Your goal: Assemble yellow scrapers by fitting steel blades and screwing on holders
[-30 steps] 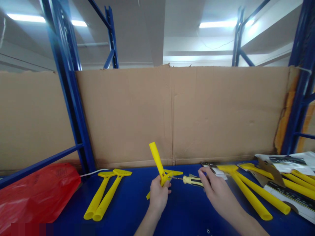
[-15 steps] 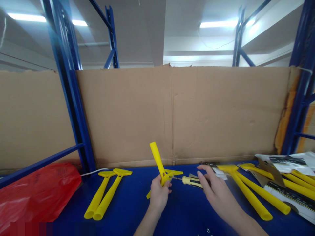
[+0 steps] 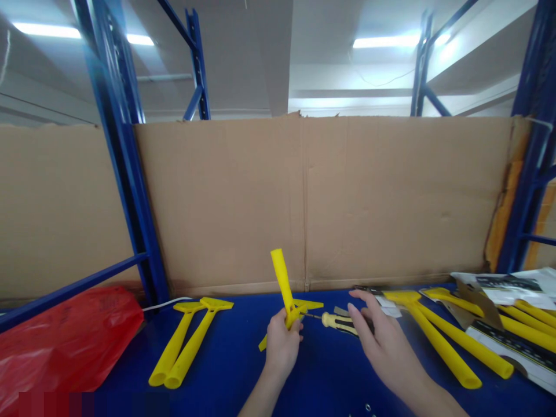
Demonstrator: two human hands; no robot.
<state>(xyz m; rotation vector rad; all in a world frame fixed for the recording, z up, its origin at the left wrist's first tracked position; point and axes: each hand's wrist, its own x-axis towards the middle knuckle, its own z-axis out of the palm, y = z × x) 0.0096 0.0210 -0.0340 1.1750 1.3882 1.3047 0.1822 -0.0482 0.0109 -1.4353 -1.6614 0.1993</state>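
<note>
One yellow tool (image 3: 283, 284) stands near the middle of the blue table (image 3: 234, 370), its tubular handle pointing upward and slightly tilted. The left hand (image 3: 281, 346) closes around its lower part, with the fingers wrapped together upon it. From the right side, the thin shaft of a screwdriver (image 3: 339, 322) reaches this part; whether its tip sits properly in a screw is too small to tell. At the other end of the screwdriver is the right hand (image 3: 384, 341). Its thumb and forefinger are spread apart, and I cannot tell whether the hidden fingers pinch the handle.

To work well, in my judgement, the shaft should be in line with the screw, the pressure light but constant, and the left grip firm, away from the tip.

Farther out, two yellow tools (image 3: 192, 346) lie at the left, near a red plastic bag (image 3: 65, 347). More yellow tools (image 3: 443, 345) lie at the right, beside printed packaging (image 3: 512, 347).
</note>
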